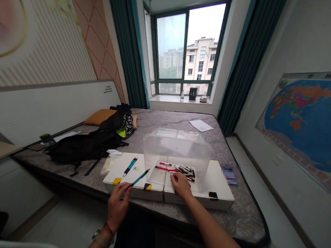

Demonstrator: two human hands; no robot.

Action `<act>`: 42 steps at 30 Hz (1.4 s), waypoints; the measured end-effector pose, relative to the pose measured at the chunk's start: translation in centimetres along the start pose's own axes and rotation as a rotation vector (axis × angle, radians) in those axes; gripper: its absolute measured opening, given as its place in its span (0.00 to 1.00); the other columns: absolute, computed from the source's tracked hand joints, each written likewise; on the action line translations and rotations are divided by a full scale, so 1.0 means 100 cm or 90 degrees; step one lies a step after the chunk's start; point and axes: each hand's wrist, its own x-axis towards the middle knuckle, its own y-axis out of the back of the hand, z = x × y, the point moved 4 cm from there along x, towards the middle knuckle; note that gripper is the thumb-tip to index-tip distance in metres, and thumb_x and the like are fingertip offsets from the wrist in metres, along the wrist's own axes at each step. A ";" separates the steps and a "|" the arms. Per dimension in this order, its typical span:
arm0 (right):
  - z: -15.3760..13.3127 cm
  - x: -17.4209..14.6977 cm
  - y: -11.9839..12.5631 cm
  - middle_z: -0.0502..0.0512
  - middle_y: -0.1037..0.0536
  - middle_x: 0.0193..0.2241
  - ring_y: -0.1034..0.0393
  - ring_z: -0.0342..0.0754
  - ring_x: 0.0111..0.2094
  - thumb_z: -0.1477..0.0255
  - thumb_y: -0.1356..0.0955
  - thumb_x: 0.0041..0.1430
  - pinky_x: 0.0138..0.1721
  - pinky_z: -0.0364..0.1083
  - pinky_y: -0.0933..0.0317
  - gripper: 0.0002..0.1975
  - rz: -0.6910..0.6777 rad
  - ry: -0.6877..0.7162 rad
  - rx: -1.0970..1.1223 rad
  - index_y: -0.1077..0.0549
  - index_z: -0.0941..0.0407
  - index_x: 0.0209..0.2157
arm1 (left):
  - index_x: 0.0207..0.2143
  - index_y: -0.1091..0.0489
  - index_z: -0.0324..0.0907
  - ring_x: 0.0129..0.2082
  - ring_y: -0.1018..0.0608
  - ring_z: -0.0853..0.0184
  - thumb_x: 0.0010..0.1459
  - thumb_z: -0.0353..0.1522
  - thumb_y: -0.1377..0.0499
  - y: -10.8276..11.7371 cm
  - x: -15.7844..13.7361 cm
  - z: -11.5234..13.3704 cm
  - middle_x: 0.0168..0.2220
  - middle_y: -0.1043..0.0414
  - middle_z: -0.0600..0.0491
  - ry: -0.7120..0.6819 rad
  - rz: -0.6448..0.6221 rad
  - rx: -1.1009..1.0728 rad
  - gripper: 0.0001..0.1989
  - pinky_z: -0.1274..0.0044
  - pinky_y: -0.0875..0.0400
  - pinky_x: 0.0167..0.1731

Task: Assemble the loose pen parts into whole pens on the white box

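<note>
My left hand point(119, 200) pinches a blue pen point(140, 177) near one end, its other end pointing up and right above the white box point(136, 158). Left of it, blue-and-black pens point(129, 167) lie side by side on the box top. A clear plastic bin point(178, 147) lies on its side with its opening towards me. Inside are several loose pens point(186, 171), mostly silver and black, and red pens point(162, 168). My right hand point(180, 184) reaches into the bin's opening at the front of this pile. Its fingers are curled, and whatever they grip is hidden.
The white boxes rest on a grey mattress point(162, 120). A black backpack point(87, 145) lies at the left, and crumpled tissue point(114, 153) sits near the boxes. A paper sheet point(201, 125) lies behind the bin. A blurred blue item point(230, 175) is at the right.
</note>
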 end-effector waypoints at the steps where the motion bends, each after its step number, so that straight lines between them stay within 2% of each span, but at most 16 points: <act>1: 0.000 -0.001 -0.001 0.53 0.27 0.26 0.34 0.46 0.30 0.65 0.39 0.59 0.34 0.42 0.46 0.13 0.005 0.010 0.003 0.29 0.57 0.27 | 0.41 0.28 0.44 0.43 0.26 0.63 0.59 0.38 0.46 0.015 0.006 -0.017 0.41 0.29 0.50 0.025 0.044 0.042 0.12 0.71 0.31 0.47; 3: 0.000 -0.001 -0.002 0.53 0.28 0.25 0.35 0.45 0.29 0.63 0.38 0.59 0.34 0.42 0.46 0.13 0.015 0.024 0.009 0.30 0.57 0.27 | 0.40 0.27 0.41 0.41 0.26 0.63 0.58 0.41 0.46 0.036 0.021 -0.052 0.40 0.29 0.49 0.081 0.110 0.115 0.16 0.73 0.31 0.43; 6: 0.000 -0.001 -0.003 0.52 0.28 0.25 0.35 0.45 0.29 0.63 0.37 0.58 0.33 0.42 0.46 0.13 0.018 0.037 0.013 0.30 0.57 0.27 | 0.39 0.26 0.40 0.40 0.26 0.63 0.58 0.43 0.48 0.046 0.046 -0.096 0.39 0.28 0.49 0.125 0.121 0.199 0.19 0.73 0.32 0.45; 9: 0.000 -0.001 -0.002 0.52 0.28 0.25 0.35 0.45 0.29 0.63 0.37 0.58 0.33 0.42 0.46 0.13 0.015 0.042 0.014 0.30 0.56 0.26 | 0.39 0.26 0.40 0.42 0.26 0.62 0.58 0.43 0.50 0.034 0.067 -0.125 0.40 0.26 0.48 0.152 0.059 0.252 0.20 0.72 0.35 0.47; 12: 0.000 -0.001 -0.002 0.52 0.28 0.25 0.35 0.45 0.29 0.62 0.37 0.58 0.33 0.42 0.46 0.14 0.015 0.042 0.012 0.30 0.57 0.26 | 0.40 0.25 0.41 0.43 0.27 0.60 0.59 0.43 0.51 0.015 0.078 -0.138 0.42 0.26 0.47 0.203 -0.023 0.311 0.21 0.72 0.36 0.46; 16: 0.000 -0.001 -0.003 0.52 0.29 0.24 0.36 0.45 0.29 0.62 0.37 0.57 0.32 0.42 0.47 0.13 0.012 0.035 0.005 0.30 0.57 0.27 | 0.38 0.24 0.42 0.44 0.29 0.55 0.59 0.46 0.53 -0.003 0.077 -0.141 0.44 0.27 0.45 0.280 -0.089 0.376 0.23 0.69 0.36 0.42; 20: 0.002 -0.001 -0.004 0.52 0.28 0.25 0.36 0.45 0.28 0.62 0.37 0.58 0.33 0.42 0.47 0.13 0.014 0.041 0.003 0.30 0.56 0.27 | 0.39 0.25 0.44 0.46 0.31 0.52 0.60 0.46 0.54 -0.008 0.073 -0.138 0.47 0.29 0.46 0.277 -0.108 0.415 0.23 0.66 0.37 0.42; 22: 0.002 -0.001 -0.004 0.52 0.28 0.25 0.36 0.45 0.29 0.62 0.37 0.58 0.33 0.42 0.47 0.13 0.020 0.045 0.000 0.30 0.56 0.27 | 0.41 0.26 0.44 0.46 0.31 0.54 0.62 0.43 0.56 -0.008 0.074 -0.138 0.47 0.30 0.46 0.247 -0.115 0.423 0.22 0.66 0.37 0.43; 24: 0.003 -0.001 -0.005 0.52 0.29 0.25 0.35 0.45 0.29 0.62 0.37 0.58 0.33 0.42 0.47 0.13 0.023 0.045 -0.004 0.30 0.56 0.27 | 0.45 0.28 0.43 0.46 0.30 0.57 0.62 0.40 0.57 -0.009 0.079 -0.138 0.46 0.30 0.46 0.172 -0.145 0.411 0.21 0.68 0.38 0.45; 27: 0.004 -0.001 -0.006 0.52 0.28 0.25 0.35 0.45 0.29 0.62 0.37 0.57 0.33 0.42 0.47 0.13 0.024 0.041 -0.007 0.29 0.56 0.26 | 0.46 0.30 0.43 0.45 0.29 0.60 0.60 0.38 0.53 -0.016 0.087 -0.139 0.45 0.30 0.47 0.059 -0.238 0.373 0.18 0.72 0.37 0.46; 29: 0.004 -0.002 -0.006 0.52 0.28 0.25 0.36 0.45 0.29 0.63 0.37 0.57 0.33 0.42 0.46 0.13 0.025 0.040 -0.010 0.29 0.56 0.27 | 0.42 0.28 0.43 0.42 0.28 0.62 0.59 0.37 0.51 -0.021 0.090 -0.140 0.44 0.29 0.48 0.040 -0.302 0.363 0.16 0.74 0.36 0.44; 32: 0.003 -0.002 -0.007 0.53 0.28 0.26 0.35 0.45 0.29 0.63 0.37 0.57 0.33 0.42 0.46 0.12 0.029 0.046 -0.016 0.29 0.56 0.27 | 0.37 0.26 0.43 0.40 0.27 0.63 0.59 0.36 0.51 -0.024 0.095 -0.140 0.42 0.28 0.48 0.052 -0.354 0.400 0.14 0.75 0.36 0.41; 37: 0.004 -0.002 -0.008 0.52 0.29 0.25 0.36 0.45 0.29 0.63 0.37 0.58 0.33 0.42 0.47 0.12 0.031 0.053 -0.026 0.30 0.56 0.26 | 0.38 0.28 0.45 0.41 0.27 0.60 0.60 0.36 0.52 -0.022 0.101 -0.136 0.41 0.27 0.48 0.037 -0.376 0.464 0.14 0.73 0.35 0.38; 42: 0.004 -0.002 -0.008 0.52 0.29 0.26 0.36 0.45 0.29 0.63 0.37 0.58 0.33 0.42 0.47 0.12 0.028 0.058 -0.031 0.31 0.56 0.26 | 0.41 0.30 0.46 0.41 0.26 0.60 0.59 0.38 0.52 -0.020 0.107 -0.143 0.39 0.26 0.49 0.080 -0.371 0.472 0.14 0.73 0.34 0.38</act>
